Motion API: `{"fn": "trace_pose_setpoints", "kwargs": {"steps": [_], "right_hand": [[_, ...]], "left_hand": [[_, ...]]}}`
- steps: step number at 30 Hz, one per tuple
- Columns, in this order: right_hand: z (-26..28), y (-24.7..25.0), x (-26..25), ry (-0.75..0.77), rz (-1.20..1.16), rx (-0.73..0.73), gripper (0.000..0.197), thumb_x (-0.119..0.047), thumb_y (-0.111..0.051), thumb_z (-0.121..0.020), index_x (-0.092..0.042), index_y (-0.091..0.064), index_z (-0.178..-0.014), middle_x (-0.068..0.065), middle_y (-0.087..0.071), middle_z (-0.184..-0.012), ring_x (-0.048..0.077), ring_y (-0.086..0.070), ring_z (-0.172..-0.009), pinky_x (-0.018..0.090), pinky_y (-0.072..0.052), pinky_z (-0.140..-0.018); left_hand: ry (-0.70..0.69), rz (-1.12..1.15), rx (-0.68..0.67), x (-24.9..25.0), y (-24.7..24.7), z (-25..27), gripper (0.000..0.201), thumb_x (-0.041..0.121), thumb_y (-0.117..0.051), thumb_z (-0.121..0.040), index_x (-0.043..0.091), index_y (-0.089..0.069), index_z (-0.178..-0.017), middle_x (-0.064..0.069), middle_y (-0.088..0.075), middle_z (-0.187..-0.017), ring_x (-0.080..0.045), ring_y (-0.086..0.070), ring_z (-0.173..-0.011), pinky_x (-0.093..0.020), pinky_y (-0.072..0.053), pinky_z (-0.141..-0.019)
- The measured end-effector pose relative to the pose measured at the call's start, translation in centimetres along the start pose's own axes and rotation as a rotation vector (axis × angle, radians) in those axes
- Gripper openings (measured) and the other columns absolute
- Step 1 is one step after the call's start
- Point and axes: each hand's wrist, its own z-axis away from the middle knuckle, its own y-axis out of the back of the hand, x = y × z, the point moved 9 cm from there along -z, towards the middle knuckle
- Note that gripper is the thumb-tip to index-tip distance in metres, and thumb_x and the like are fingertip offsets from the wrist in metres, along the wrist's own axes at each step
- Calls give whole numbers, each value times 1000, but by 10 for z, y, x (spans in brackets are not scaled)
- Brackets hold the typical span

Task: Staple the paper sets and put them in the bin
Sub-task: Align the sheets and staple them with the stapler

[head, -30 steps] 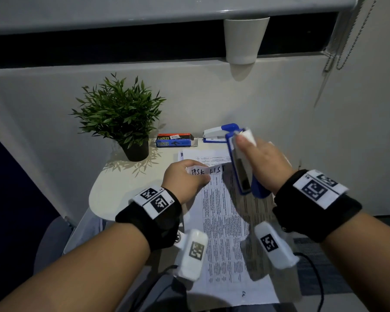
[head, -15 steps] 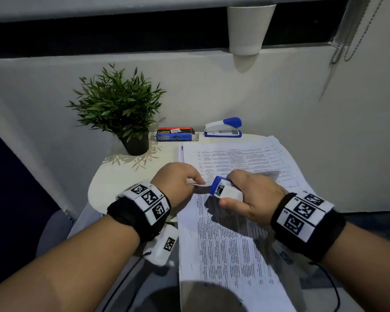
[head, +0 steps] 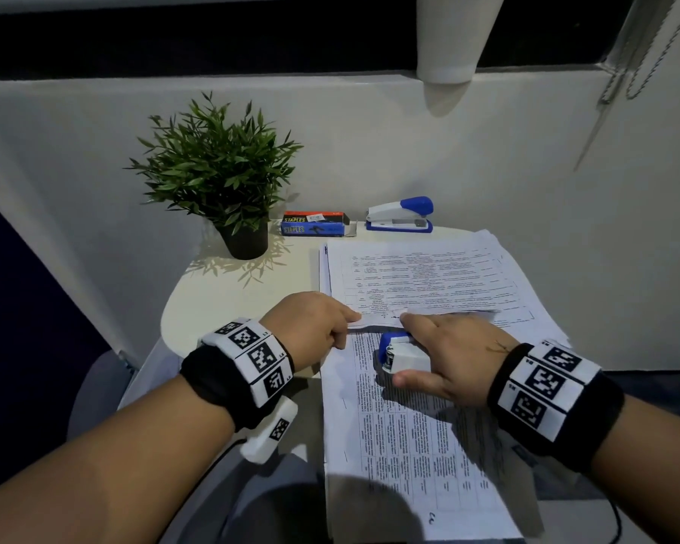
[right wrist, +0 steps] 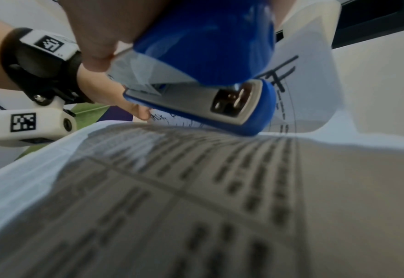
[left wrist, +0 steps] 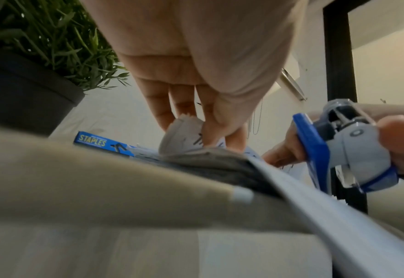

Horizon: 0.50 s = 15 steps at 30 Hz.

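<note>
A printed paper set (head: 409, 433) lies lengthwise on the table in front of me. My left hand (head: 330, 323) pinches its top left corner, which curls up between thumb and fingers (left wrist: 196, 131). My right hand (head: 440, 351) grips a blue and white stapler (head: 395, 355) just right of that corner, low over the sheet. In the right wrist view the stapler (right wrist: 208, 79) has its mouth apart, the metal anvil showing, pointed at the lifted top edge. Whether paper sits inside the mouth I cannot tell. A white bin (head: 452, 37) hangs on the ledge above.
A second stack of papers (head: 428, 276) lies behind the hands. Against the wall stand a second stapler (head: 399, 215), a box of staples (head: 315, 223) and a potted plant (head: 220, 182). The small round table (head: 220, 308) ends just left of my left wrist.
My right hand has brought the stapler down from an upright, raised position to the paper's top left corner. My left hand has kept its pinch on that corner.
</note>
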Motion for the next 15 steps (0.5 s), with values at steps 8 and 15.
{"fn": "trace_pose_setpoints", "kwargs": {"steps": [8, 15], "right_hand": [[-4, 26, 35, -237, -324, 170, 72, -86, -18, -60, -28, -43, -95, -9, -54, -77, 20, -54, -74, 30, -38, -63], [-5, 92, 73, -503, -858, 822, 62, -78, -26, -75, -25, -52, -92, -1, -63, -85, 26, -61, -81, 43, -50, -79]], "left_hand": [[188, 160, 236, 11, 26, -3, 31, 27, -54, -92, 32, -58, -123, 8, -65, -115, -14, -58, -104, -23, -42, -84], [287, 458, 271, 11, 24, -11, 21, 27, -57, -92, 20, -69, -108, 0, -70, -103, -16, -62, -97, -28, -49, -88]]}}
